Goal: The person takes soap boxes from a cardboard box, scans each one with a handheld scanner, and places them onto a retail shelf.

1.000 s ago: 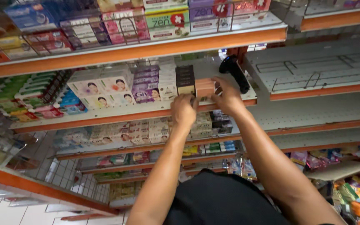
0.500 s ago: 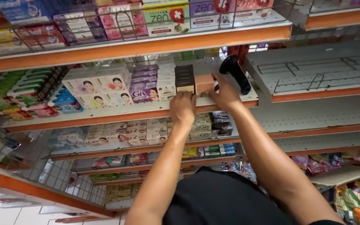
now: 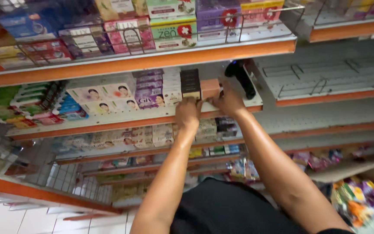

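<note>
Both hands are sitting slightly lower at frame centre than before. Orange-edged shelf (image 3: 109, 123) is running across mid-frame. Left hand (image 3: 188, 113) is gripping the dark box (image 3: 190, 83); right hand (image 3: 227, 101) is pressing the pink box (image 3: 210, 88) beside it.

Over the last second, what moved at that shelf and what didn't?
The pink box went from in front of the shelf edge back beside the dark boxes, pushed in by the right hand. The left hand moved up to the shelf edge below the dark boxes. Neither hand let go. The black scanner and the other rows stayed put.
</note>
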